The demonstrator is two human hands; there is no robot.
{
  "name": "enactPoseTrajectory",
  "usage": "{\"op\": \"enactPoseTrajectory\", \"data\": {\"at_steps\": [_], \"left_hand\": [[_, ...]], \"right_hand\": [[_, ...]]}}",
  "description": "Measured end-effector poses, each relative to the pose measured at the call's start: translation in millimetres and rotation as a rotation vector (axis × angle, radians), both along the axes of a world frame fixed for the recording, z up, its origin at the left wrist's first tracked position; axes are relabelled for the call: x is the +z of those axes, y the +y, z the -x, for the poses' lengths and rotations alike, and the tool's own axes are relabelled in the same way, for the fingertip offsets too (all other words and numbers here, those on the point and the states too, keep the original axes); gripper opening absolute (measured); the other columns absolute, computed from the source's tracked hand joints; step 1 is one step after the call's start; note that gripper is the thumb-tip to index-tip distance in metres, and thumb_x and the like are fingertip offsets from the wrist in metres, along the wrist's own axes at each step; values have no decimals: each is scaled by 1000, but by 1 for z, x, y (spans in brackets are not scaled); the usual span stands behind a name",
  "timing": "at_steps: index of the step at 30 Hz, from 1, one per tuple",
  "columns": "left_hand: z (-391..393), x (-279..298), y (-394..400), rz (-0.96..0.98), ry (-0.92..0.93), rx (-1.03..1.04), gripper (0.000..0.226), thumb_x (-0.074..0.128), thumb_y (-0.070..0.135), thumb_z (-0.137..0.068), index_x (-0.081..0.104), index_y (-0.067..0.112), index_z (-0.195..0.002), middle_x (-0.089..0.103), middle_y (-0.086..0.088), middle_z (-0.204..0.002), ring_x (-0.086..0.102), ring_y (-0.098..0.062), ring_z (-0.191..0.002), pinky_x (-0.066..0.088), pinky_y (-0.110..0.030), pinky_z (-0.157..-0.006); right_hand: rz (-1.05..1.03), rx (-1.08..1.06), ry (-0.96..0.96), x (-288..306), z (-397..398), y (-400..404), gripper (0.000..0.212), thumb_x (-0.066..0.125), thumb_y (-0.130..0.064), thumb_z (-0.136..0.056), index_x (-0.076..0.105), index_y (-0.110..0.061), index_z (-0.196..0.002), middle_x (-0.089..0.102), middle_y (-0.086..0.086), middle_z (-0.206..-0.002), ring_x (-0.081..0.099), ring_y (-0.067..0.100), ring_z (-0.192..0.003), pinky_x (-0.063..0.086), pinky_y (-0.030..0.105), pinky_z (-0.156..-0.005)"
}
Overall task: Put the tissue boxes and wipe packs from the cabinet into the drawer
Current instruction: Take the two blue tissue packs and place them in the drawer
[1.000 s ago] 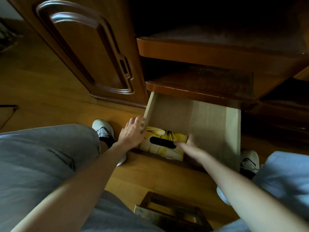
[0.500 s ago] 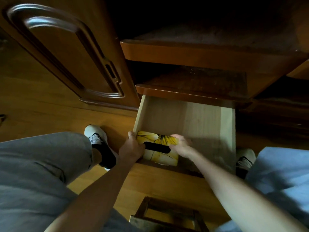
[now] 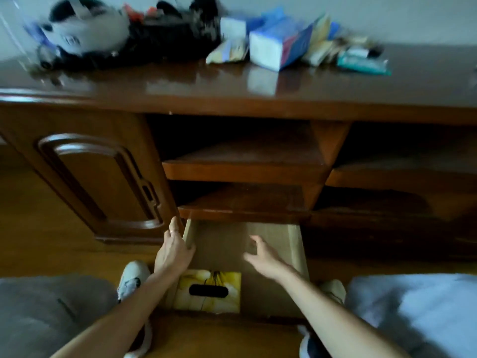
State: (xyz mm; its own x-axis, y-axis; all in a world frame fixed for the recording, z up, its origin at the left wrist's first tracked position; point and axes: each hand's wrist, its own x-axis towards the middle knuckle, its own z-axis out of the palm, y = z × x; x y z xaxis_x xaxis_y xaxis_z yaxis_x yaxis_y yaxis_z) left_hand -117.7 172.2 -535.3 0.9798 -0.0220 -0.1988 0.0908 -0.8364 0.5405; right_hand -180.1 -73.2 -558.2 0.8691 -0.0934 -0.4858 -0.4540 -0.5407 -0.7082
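The tissue box [image 3: 209, 290] lies in the drawer [image 3: 258, 298]. The left hand [image 3: 174, 251] rests flat on its wall. The right hand [image 3: 260, 254] hovers, fingers spread.

Drawer [image 3: 294, 244] stood open at lower centre of frame. One yellow tissue box [image 3: 209, 303] lay in its near left corner. Left hand [image 3: 174, 250] rested on the drawer's left wall, fingers [image 3: 174, 226] extended. Right hand [image 3: 260, 254] hovered over the drawer interior, fingers spread, holding nothing. At upper right, a blue-and-white tissue pack [image 3: 277, 46] and a green wipe pack [image 3: 362, 63] lay on the worktop [image 3: 180, 83], blurred.
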Motion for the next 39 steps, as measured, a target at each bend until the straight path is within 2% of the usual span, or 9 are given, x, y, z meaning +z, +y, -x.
{"op": "enactPoseTrajectory", "data": {"at_steps": [2,4,10,16,19,24,28,33,39], "left_hand": [[-8,44,-9,59,-193,-58,83,62,29,-96,11,22,-160,48,-8,-148,64,-24,-104,51,-36,-74],[-19,93,-18,67,-424,-129,70,63,24,-96,27,20,-155,58,-4,-138,65,-15,-92,53,-31,-64],[-57,238,-46,-71,-989,-313,21,66,21,-91,69,26,-111,68,10,-108,63,-14,-104,56,-29,-62],[-141,322,-89,-134,-816,-345,26,62,33,-89,69,32,-114,62,6,-124,52,-18,-121,49,-38,-90],[-178,331,-114,-45,-703,-307,38,64,42,-85,63,34,-123,60,1,-128,51,-23,-124,45,-39,-96],[-226,329,-172,-28,-652,-366,93,68,73,-69,39,30,-147,49,-5,-145,46,-29,-133,39,-44,-106],[-258,343,-235,-20,-539,-397,115,64,86,-65,25,26,-155,40,-10,-151,38,-33,-140,34,-48,-113],[-277,335,-272,-21,-472,-357,110,72,72,-69,23,23,-155,42,-17,-145,40,-37,-136,40,-48,-109],[-271,350,-221,466,-544,-161,97,51,77,-63,47,26,-146,62,-14,-128,60,-34,-119,49,-43,-99]], "right_hand": [[35,12,-146,46,-9,-21,55,63,-36,-98,41,-34,-149,50,-4,-148,64,14,-105,53,25,-76],[20,-2,-316,97,-18,-39,37,65,-32,-97,57,-37,-133,62,-12,-134,64,9,-111,57,32,-88],[52,-53,-731,245,-42,-64,24,58,-20,-100,71,-39,-100,76,-17,-96,75,10,-73,63,37,-67],[326,-87,-905,319,-101,-81,22,58,-22,-94,68,-38,-105,72,-24,-95,70,0,-66,58,32,-74],[506,-156,-937,331,-142,-92,27,58,-29,-91,62,-43,-113,67,-29,-99,62,-9,-85,51,24,-75],[690,-203,-652,333,-204,-124,54,53,-21,-96,40,-28,-147,49,1,-149,46,24,-136,41,41,-105],[771,-139,-529,325,-231,-133,53,41,-30,-101,34,-19,-152,46,11,-152,39,32,-142,30,51,-113],[767,-135,-600,318,-235,-143,41,42,-25,-100,44,-23,-141,55,8,-143,44,29,-136,34,51,-108],[828,-139,-615,320,-241,-146,50,49,-26,-98,41,-25,-148,53,4,-147,45,26,-137,37,46,-108]]}}
